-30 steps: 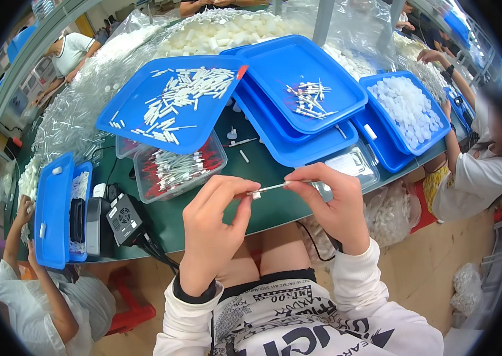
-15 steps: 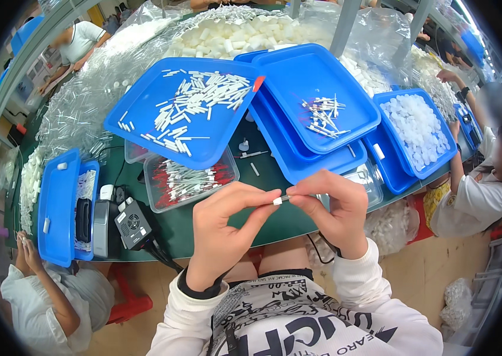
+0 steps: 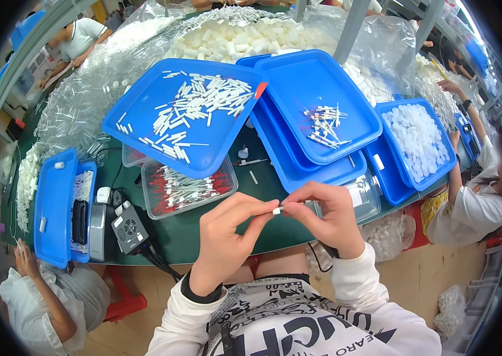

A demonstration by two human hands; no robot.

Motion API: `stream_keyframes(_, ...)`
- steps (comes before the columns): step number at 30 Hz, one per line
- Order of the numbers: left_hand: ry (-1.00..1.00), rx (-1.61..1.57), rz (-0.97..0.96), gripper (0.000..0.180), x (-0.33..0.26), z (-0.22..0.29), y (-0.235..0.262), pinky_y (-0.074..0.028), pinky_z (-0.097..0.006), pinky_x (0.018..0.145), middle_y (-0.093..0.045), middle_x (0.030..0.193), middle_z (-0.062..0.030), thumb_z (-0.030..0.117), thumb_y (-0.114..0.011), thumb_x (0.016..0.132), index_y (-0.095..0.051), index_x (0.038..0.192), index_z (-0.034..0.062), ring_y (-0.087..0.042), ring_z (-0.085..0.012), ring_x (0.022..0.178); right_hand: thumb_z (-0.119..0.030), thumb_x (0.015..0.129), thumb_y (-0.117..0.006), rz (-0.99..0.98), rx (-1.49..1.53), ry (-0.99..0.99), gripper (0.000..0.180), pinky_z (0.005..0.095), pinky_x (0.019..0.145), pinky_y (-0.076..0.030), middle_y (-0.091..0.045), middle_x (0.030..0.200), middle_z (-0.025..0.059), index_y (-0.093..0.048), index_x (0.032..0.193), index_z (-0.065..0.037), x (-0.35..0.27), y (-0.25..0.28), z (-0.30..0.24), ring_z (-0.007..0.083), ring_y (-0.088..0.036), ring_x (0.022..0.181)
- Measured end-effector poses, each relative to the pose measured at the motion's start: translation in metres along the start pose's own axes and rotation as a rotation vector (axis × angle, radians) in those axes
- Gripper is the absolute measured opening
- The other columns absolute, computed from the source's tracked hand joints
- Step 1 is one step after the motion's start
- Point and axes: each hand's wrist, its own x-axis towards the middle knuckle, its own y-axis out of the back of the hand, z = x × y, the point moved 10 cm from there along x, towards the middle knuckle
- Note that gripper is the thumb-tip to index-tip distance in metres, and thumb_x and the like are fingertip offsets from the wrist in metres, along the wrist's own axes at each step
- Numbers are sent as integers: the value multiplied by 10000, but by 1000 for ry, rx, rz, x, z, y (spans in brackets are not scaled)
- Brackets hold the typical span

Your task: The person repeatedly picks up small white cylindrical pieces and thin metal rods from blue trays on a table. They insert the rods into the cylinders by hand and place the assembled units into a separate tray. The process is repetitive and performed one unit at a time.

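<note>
My left hand (image 3: 227, 234) pinches a small white cylindrical piece (image 3: 276, 210) between thumb and forefinger. Close against it, my right hand (image 3: 328, 216) is closed in a pinch at the piece's right end; whatever lies between those fingertips is mostly hidden. Both hands are held over the table's near edge. Behind them, a blue tray (image 3: 138, 113) carries many thin white sticks (image 3: 203, 98). Another blue tray (image 3: 298, 77) to its right has a smaller heap of white sticks with reddish wires (image 3: 327, 124). Below the first tray, a clear plastic box (image 3: 227, 188) contains white sticks with red parts.
A black device with a fan grille (image 3: 130, 230) and cables stands at left, beside blue trays (image 3: 52, 237). At right, a blue tray (image 3: 388, 110) holds translucent white discs. White foam-like cylinders (image 3: 233, 38) are heaped at the back. Co-workers sit on both sides.
Both hands have dropped slightly toward me, and my fingertips have come closer together around the small piece. The view has shifted a little.
</note>
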Motion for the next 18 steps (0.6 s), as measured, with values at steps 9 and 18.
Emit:
stream_keyframes(9,156,659,198,105,7,-36,84,-492,-340,663,-675,815,-141,17,-619,837,-653,933,-10,-656,-245,722,-91,858,-679,316,-295,21,99,236,664,-505,-702,737,57,-699,886,2,30,73,11,103,-664,686)
stream_keyframes(18,286,1053,201,142,12,-85,82,-490,-413,725,-625,844,-93,63,-708,728,-711,868,89,-602,-304,835,-267,820,-683,301,-1043,5,189,416,776,-488,-688,903,66,-699,911,-102,106,128,72,290,-622,882)
